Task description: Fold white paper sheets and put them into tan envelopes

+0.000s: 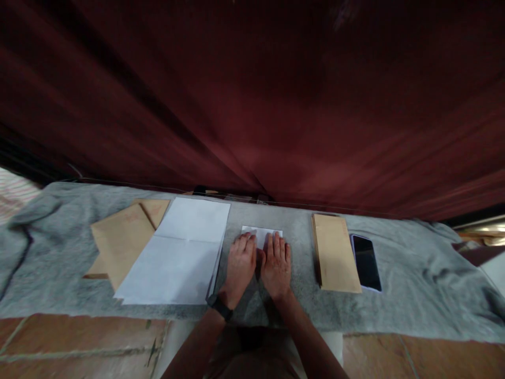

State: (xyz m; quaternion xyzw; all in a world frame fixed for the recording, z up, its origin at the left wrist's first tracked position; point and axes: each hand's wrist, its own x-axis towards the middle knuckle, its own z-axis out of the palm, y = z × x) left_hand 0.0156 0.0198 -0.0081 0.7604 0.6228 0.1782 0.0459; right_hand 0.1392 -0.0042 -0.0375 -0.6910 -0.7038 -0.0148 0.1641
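The left hand (241, 259) and right hand (276, 263) lie on a white paper (261, 239), midway along the grey surface (302, 263), nearer its far edge; each grip is open, fingers extended flat over the paper. Large white sheets (181, 252) lie toward the left end, brown envelopes (339, 255) and a phone (367, 263) rightward.

Plain white sheets (177, 258); left of them, tan envelopes (124, 234). Right of the sheets: a small white paper (261, 239), a black wristwatch (219, 307), a tan envelope stack (338, 255) and a black-screened phone (366, 263) edged pale lilac. Beneath the sheets, mottled grey cloth (426, 279); beyond, a dark red curtain (276, 105).
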